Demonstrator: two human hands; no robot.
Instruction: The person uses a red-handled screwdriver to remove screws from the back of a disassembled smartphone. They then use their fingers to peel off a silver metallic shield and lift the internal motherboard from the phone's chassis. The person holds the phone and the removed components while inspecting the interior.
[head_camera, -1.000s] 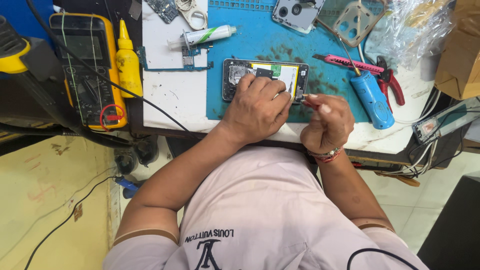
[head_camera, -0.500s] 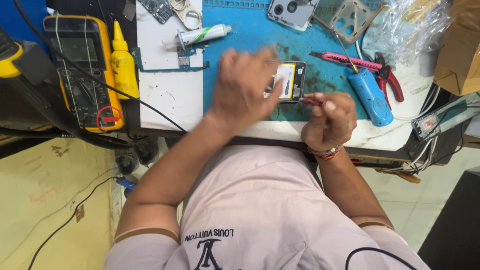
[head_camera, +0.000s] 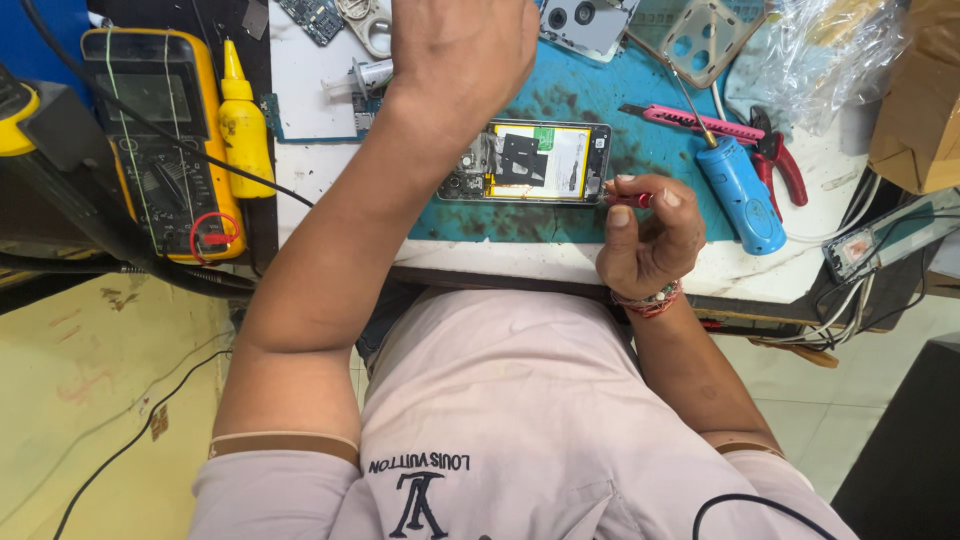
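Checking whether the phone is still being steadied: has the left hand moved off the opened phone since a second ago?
Yes. The left hand has lifted off the opened phone and gone toward the far edge of the teal mat; the phone stays put.

Workbench (head_camera: 330, 175) with a white top is carrying a teal mat (head_camera: 640, 80), its front edge running across the view. Pale yellow floor (head_camera: 90, 420) is showing lower left, crossed by a thin black cable (head_camera: 130, 445); lighter tiles (head_camera: 860, 400) are lying lower right. Even, soft light is falling throughout.
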